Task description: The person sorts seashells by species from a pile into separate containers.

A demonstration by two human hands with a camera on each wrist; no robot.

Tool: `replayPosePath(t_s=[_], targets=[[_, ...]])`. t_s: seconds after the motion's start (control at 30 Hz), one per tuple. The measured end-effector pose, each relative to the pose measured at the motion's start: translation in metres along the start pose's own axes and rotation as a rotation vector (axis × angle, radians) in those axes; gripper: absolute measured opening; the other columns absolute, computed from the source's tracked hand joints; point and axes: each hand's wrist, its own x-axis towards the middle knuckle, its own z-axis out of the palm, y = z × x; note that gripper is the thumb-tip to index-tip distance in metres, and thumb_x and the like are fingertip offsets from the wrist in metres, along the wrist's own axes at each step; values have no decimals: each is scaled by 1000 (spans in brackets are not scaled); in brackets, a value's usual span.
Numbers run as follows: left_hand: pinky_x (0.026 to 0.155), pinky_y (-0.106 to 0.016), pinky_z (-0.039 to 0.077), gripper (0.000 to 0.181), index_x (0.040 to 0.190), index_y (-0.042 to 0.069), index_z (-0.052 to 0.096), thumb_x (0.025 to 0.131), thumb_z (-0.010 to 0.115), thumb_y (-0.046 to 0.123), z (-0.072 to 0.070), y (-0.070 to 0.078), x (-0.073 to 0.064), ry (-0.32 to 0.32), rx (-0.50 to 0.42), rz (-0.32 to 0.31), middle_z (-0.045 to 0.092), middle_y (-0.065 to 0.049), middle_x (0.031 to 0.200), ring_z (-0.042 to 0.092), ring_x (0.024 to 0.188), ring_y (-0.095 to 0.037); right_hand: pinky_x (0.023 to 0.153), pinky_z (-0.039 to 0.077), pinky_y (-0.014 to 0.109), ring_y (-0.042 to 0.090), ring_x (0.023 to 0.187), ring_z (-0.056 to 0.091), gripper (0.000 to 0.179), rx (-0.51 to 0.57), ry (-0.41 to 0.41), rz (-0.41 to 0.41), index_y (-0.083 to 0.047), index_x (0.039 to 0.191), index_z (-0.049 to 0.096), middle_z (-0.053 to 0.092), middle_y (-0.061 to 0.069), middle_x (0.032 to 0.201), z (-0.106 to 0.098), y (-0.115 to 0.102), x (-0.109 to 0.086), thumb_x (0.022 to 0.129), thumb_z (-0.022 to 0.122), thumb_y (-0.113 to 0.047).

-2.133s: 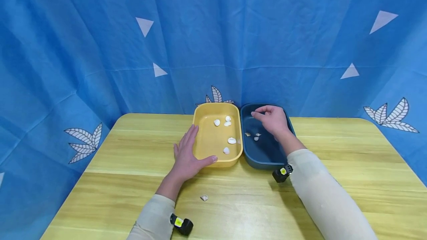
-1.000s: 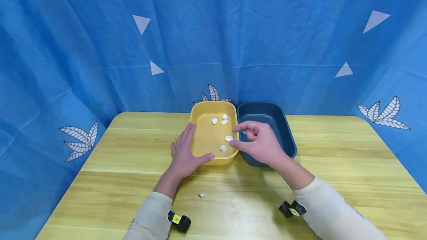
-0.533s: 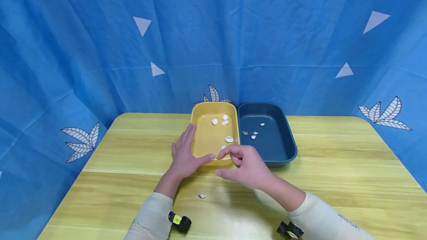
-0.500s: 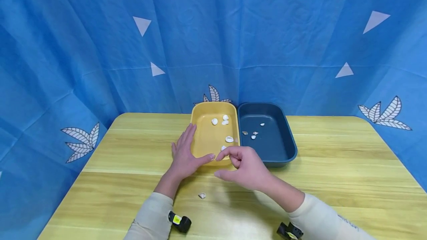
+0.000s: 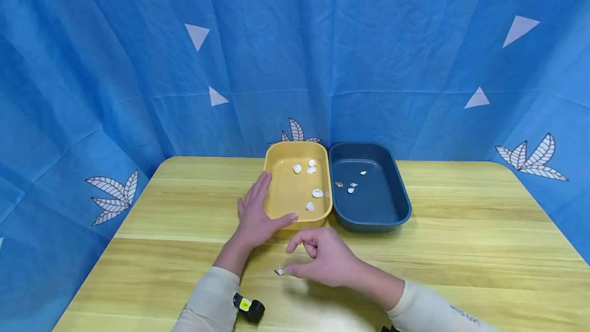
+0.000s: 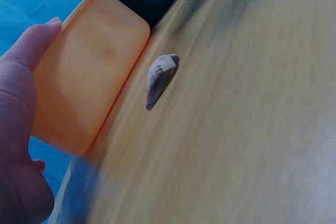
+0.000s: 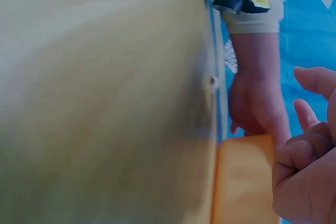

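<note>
My left hand [image 5: 256,219] rests at the near left corner of a yellow tray [image 5: 282,204], fingers straight along its left side and thumb on the front rim. Over the wood in front of that tray hovers my right hand [image 5: 329,260], holding nothing; its thumb and index finger are spread apart and the other fingers curl in. Close to the right thumb, a small seashell [image 5: 279,271] lies on the table. The left wrist view shows this seashell [image 6: 161,80] large, spiral-shaped and pointed, brown and white. Several white seashells [image 5: 317,193] lie inside the yellow tray.
A dark blue tray [image 5: 382,224] stands against the right side of the yellow one, with several small seashells [image 5: 351,190] in it. A blue patterned cloth [image 5: 392,65] hangs behind the wooden table [image 5: 461,219].
My right hand has left the blue tray, where one more shell now lies, and has come toward the near left, down to the shell on the table. My left hand has stayed put.
</note>
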Motion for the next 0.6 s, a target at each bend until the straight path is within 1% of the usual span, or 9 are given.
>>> replayPosePath(t_s=[0.17, 0.3, 0.43, 0.6], targets=[[109, -70, -4, 115, 162, 22, 18, 74, 76, 67, 0, 0, 0, -1, -4, 6, 9, 7, 166, 14, 149, -31, 51, 33, 18, 1, 49, 29, 20, 29, -39, 3, -10, 91, 73, 28, -13, 53, 8, 6, 0, 77, 87, -13], [108, -71, -4, 115, 161, 22, 18, 73, 77, 66, 0, -1, 0, 5, 0, 14, 11, 4, 166, 14, 149, -32, 51, 33, 19, 2, 48, 30, 20, 42, -59, 10, -10, 91, 73, 29, -12, 52, 12, 9, 1, 78, 87, -13], [108, -72, -3, 115, 161, 22, 18, 74, 78, 65, 0, -1, 1, 5, 4, 14, 11, 3, 166, 14, 148, -33, 51, 33, 19, 2, 48, 30, 20, 28, -84, 52, -12, 93, 74, 29, -12, 53, 16, 15, 2, 78, 87, -14], [109, -70, -4, 114, 162, 23, 18, 74, 79, 64, 1, -1, 0, 4, -2, 3, 10, 7, 166, 14, 149, -31, 51, 35, 21, 2, 47, 32, 21, 10, -109, 108, -16, 93, 75, 32, -12, 51, 20, 22, 5, 77, 87, -16]])
